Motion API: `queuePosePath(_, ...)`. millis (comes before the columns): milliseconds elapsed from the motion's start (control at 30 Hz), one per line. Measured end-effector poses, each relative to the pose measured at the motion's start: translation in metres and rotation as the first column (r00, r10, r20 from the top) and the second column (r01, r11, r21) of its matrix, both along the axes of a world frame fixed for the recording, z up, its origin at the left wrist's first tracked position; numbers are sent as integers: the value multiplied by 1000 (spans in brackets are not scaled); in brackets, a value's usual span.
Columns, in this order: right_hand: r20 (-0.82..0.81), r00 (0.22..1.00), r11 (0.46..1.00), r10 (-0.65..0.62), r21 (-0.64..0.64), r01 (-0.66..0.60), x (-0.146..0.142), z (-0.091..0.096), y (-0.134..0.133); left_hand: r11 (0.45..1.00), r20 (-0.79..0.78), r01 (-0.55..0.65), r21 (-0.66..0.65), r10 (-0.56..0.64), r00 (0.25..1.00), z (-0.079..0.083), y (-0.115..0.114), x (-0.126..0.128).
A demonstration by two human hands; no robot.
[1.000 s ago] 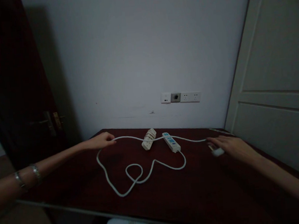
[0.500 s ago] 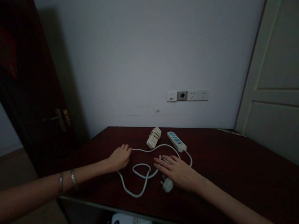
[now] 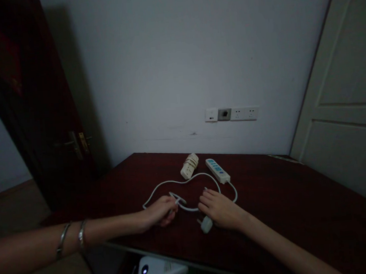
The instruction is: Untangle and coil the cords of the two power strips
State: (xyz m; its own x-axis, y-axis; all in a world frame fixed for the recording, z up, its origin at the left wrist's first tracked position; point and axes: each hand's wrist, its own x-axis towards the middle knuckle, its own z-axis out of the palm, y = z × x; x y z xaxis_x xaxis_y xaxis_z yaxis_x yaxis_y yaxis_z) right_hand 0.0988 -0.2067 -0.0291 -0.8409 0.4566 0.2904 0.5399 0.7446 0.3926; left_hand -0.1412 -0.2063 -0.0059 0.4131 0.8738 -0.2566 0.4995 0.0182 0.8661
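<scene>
A white power cord [image 3: 164, 183] lies in loose curves over the dark red tabletop. My left hand [image 3: 162, 211] is closed on a stretch of it, left of a small loop. Across from it, my right hand [image 3: 218, 208] rests with curled fingers over the cord, near its white plug [image 3: 206, 224]; the fingers wrap down onto the cord there. At its other end the cord joins a white power strip [image 3: 217, 170] with blue-green sockets. Beside that strip lies a second white power strip [image 3: 189, 166], its own cord wound around it.
Wall sockets [image 3: 243, 113] sit above the back edge of the table [image 3: 270, 193]. A white device [image 3: 160, 271] with a round dark display stands on a shelf below the front edge. A dark door [image 3: 36, 123] is at the left, a pale panelled door [image 3: 348, 107] at the right.
My left hand has moved down and to the right and closed on the cord near the small loop. My right hand's fingers have curled in. The cord's near left curve has been drawn up.
</scene>
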Motion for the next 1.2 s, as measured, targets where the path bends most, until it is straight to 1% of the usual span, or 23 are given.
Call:
queuePosePath(33,0,1000,1000,-17,-17,17,5,-1,-1,995,-52,17,103,-12,999,12,4,-6)
queuePosePath(67,-4,1000,999,-31,-34,31,9,-1,-1,960,-104,74,270,-47,993,25,9,-14)
queuePosePath(100,-12,999,998,-43,-52,42,14,-2,-2,896,-177,144,420,-75,981,39,14,-22)
queuePosePath(133,-27,998,996,-55,-70,53,17,-2,-3,824,-244,178,538,-49,968,52,19,-30)
queuePosePath(167,-46,997,994,-67,-88,63,19,-2,-4,763,-323,237,601,-39,946,64,24,-38)
queuePosePath(233,-94,991,990,-92,-119,81,21,-2,-7,657,-485,388,646,-39,874,86,35,-54)
queuePosePath(300,-135,984,984,-118,-151,97,22,-2,-9,560,-602,490,668,21,798,104,45,-67)
queuePosePath(333,-149,980,980,-131,-171,105,23,-2,-10,531,-636,513,674,64,769,112,50,-74)
queuePosePath(367,-159,976,974,-148,-194,116,25,-4,-10,525,-670,536,661,92,737,120,56,-81)
queuePosePath(433,-175,962,958,-208,-234,165,31,-7,-10,560,-707,542,627,118,697,135,66,-97)
queuePosePath(467,-185,948,945,-258,-253,208,36,-9,-10,597,-719,533,599,109,687,142,71,-106)
queuePosePath(567,-205,883,878,-421,-337,340,53,-12,-6,715,-730,545,438,-72,680,157,82,-133)
queuePosePath(667,-189,817,794,-545,-427,432,65,-14,1,767,-681,583,267,-278,677,159,85,-151)
queuePosePath(733,-182,769,742,-613,-466,482,69,-14,8,803,-617,580,139,-387,685,155,83,-154)
queuePosePath(800,-191,716,694,-672,-499,519,71,-15,16,830,-518,558,-32,-491,700,151,79,-153)
queuePosePath(833,-195,690,673,-697,-511,535,71,-16,19,824,-463,550,-133,-542,701,150,77,-150)
queuePosePath(867,-200,667,655,-718,-519,549,70,-18,22,805,-411,546,-233,-590,695,148,76,-146)
queuePosePath(933,-207,631,629,-748,-527,572,68,-22,28,746,-343,529,-406,-660,668,147,75,-137)
queuePosePath(1000,-211,598,605,-773,-528,596,66,-24,31,696,-329,509,-507,-702,632,146,77,-129)
queuePosePath(1033,-212,576,588,-789,-531,610,65,-25,31,691,-336,504,-518,-706,624,146,79,-127)
queuePosePath(1067,-213,553,569,-806,-537,622,64,-25,32,704,-345,504,-501,-696,630,147,81,-125)
queuePosePath(1133,-218,519,542,-827,-556,630,64,-25,31,764,-361,513,-391,-640,678,150,87,-127)
queuePosePath(1200,-234,533,556,-813,-580,595,64,-23,29,827,-394,506,-245,-562,727,156,94,-133)
